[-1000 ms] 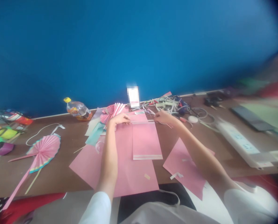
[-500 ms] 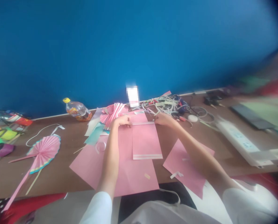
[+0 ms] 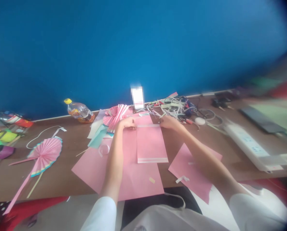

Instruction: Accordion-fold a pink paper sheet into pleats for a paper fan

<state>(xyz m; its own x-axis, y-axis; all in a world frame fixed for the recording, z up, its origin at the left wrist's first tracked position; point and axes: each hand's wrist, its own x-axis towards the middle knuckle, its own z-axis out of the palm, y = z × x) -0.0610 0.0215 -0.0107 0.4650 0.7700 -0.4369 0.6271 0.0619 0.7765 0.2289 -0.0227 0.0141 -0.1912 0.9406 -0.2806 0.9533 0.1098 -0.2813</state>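
Amber liquid is held in a clear yellow-capped plastic bottle (left of the grip); a narrow white strip is pinched by left hand and right hand.

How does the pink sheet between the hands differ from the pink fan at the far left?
The sheet lies flat; the fan is pleated. The sheet is four-sided, while the fan has a curved outer edge. The sheet bears white strips at its near and far ends; the fan has blue-and-yellow trim. Both are mainly pink.
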